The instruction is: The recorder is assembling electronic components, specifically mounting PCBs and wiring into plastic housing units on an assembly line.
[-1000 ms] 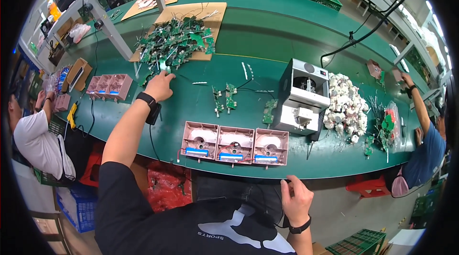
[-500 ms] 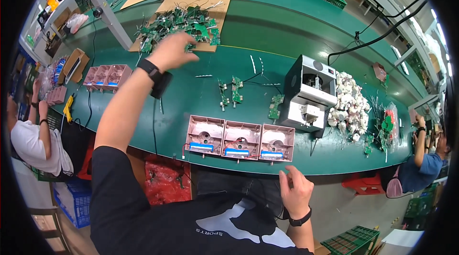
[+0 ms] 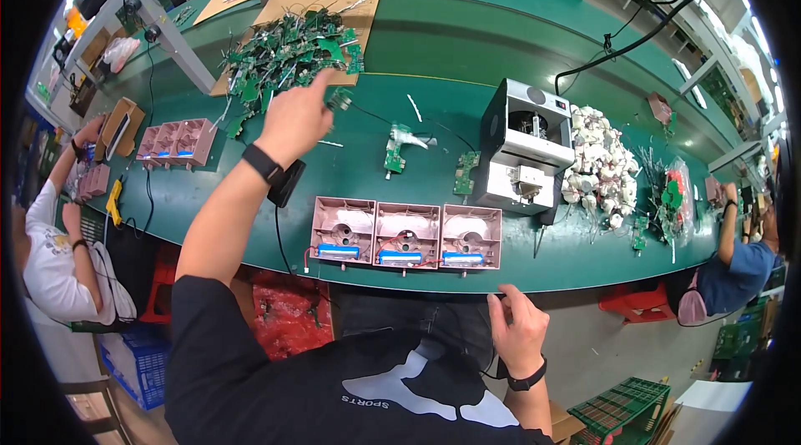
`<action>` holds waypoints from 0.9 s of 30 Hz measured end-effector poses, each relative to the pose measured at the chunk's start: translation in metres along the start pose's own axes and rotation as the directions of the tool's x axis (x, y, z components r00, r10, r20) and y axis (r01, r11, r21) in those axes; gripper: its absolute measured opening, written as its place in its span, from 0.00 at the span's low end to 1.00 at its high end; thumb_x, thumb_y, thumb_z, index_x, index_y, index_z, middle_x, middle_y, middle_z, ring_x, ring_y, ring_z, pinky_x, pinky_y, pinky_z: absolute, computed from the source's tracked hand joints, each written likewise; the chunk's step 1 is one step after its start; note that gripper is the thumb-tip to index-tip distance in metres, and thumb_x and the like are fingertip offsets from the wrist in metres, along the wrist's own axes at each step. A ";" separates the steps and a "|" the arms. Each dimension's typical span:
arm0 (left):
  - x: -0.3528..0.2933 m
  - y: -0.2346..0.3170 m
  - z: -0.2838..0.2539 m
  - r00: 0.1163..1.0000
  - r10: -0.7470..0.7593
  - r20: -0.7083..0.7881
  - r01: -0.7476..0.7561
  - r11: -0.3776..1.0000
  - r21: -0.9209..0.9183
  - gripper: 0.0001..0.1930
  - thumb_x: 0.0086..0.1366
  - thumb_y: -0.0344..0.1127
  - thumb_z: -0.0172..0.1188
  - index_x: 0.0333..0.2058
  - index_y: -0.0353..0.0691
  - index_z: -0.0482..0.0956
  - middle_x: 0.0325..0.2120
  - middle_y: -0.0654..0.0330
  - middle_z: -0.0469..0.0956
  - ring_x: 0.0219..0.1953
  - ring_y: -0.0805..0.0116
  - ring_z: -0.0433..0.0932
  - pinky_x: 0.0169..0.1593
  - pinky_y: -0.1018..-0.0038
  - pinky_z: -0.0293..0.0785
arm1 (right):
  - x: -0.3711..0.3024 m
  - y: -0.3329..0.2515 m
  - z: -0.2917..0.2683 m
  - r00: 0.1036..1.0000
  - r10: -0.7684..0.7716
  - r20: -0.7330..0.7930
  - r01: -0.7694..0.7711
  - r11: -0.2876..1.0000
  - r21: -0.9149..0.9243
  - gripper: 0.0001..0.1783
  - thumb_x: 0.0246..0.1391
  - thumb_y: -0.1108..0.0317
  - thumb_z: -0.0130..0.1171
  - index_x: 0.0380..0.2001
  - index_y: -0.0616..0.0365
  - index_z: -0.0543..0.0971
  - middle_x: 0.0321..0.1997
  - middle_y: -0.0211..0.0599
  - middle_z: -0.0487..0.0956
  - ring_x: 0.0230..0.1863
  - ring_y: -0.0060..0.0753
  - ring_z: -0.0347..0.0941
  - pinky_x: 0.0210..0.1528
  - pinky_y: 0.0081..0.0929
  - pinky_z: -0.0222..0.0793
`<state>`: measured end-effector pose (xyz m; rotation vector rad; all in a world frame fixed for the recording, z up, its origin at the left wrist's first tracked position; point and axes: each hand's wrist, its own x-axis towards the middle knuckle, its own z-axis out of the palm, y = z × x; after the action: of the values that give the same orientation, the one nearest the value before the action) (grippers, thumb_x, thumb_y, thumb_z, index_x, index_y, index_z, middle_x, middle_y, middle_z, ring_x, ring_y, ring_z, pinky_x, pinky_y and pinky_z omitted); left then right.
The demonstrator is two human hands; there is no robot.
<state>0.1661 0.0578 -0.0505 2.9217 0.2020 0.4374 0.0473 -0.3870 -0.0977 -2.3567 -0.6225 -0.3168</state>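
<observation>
left hand (image 3: pixel 296 121) stretched ahead, back upward — right hand (image 3: pixel 519 332) lower, close in, loosely curled.

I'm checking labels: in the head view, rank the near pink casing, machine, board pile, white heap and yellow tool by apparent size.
Largest: near pink casing
machine and board pile (too alike to rank)
white heap
Smallest: yellow tool

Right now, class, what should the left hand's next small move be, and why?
Probably to confirm the left hand's grip on the small green board by its fingertips before shifting it: the board is blurred, so whether it is held cannot be told, and a dark wire runs from near it toward another board.
</observation>
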 end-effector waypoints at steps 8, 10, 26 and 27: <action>-0.037 0.050 -0.056 0.817 0.289 -0.500 -0.235 0.957 0.170 0.11 0.62 0.27 0.66 0.44 0.45 0.87 0.33 0.59 0.82 0.37 0.56 0.83 0.40 0.61 0.78 | 0.019 -0.008 0.005 0.998 -0.069 0.005 0.069 0.992 0.107 0.13 0.54 0.77 0.72 0.43 0.63 0.83 0.25 0.38 0.81 0.21 0.31 0.78 0.24 0.26 0.72; -0.050 0.077 -0.061 0.786 0.366 -0.498 -0.327 0.930 0.166 0.11 0.62 0.26 0.65 0.43 0.46 0.88 0.34 0.59 0.82 0.38 0.57 0.83 0.41 0.62 0.78 | 0.031 -0.017 -0.002 0.998 -0.046 -0.048 0.054 0.983 0.178 0.15 0.53 0.77 0.72 0.45 0.64 0.83 0.27 0.39 0.82 0.21 0.30 0.79 0.25 0.25 0.72; -0.122 0.198 -0.017 0.660 0.620 -0.425 -0.746 0.608 -0.272 0.19 0.55 0.35 0.70 0.47 0.41 0.87 0.38 0.62 0.83 0.42 0.61 0.82 0.45 0.65 0.79 | 0.026 -0.008 -0.026 0.994 0.065 0.083 -0.098 0.862 0.497 0.16 0.62 0.85 0.55 0.52 0.71 0.80 0.38 0.48 0.87 0.36 0.33 0.88 0.43 0.28 0.83; -0.116 0.194 -0.019 0.698 0.544 -0.466 -0.707 0.629 -0.324 0.21 0.55 0.35 0.72 0.49 0.40 0.86 0.39 0.60 0.83 0.43 0.59 0.82 0.46 0.64 0.79 | 0.021 0.001 -0.030 0.999 0.050 0.002 -0.046 0.888 0.458 0.16 0.62 0.86 0.54 0.52 0.71 0.80 0.38 0.48 0.87 0.36 0.35 0.88 0.43 0.28 0.83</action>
<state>0.0717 -0.1470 -0.0266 2.3005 -0.8328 0.9221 0.0643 -0.4004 -0.0673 -1.9092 -0.5612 -0.1380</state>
